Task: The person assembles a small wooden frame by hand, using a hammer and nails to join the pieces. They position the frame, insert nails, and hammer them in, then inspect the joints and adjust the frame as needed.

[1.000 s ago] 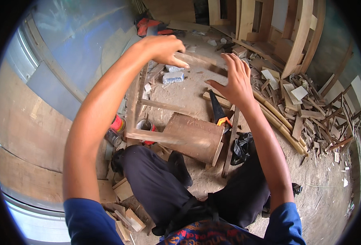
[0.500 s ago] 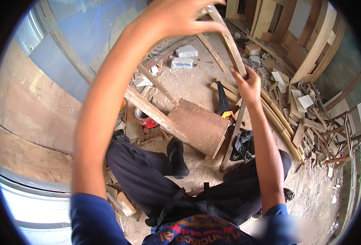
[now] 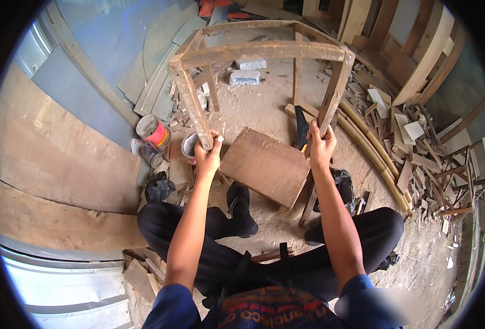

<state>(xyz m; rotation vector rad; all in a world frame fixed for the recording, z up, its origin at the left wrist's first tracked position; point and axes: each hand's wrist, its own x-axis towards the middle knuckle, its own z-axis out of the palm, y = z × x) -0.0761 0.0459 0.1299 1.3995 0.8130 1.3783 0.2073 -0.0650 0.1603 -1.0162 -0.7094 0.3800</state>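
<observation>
I hold up a wooden stool frame (image 3: 253, 53) made of square bars, its rectangular end raised and its legs pointing down toward me. My left hand (image 3: 208, 156) is closed round the lower end of its near left leg. Around the near right leg, close to its end, my right hand (image 3: 320, 145) is wrapped. Below and between my hands a brown wooden board (image 3: 267, 167) lies tilted over what looks like a low block. Beside my right hand stands a handsaw (image 3: 301, 129) with a black blade, its orange handle mostly hidden.
Paint cans (image 3: 153, 130) stand at the left by a plywood sheet (image 3: 61, 131). White-blue bricks (image 3: 245, 77) lie on the floor beyond the board. Bamboo poles (image 3: 377, 156) and a heap of wood scraps (image 3: 418, 159) spread along the right. Black plastic bags (image 3: 341, 189) lie near my feet.
The stool frame has turned and now hangs level between both hands. My left hand has come down from the top of the view to grip the left leg; my right hand has lowered slightly.
</observation>
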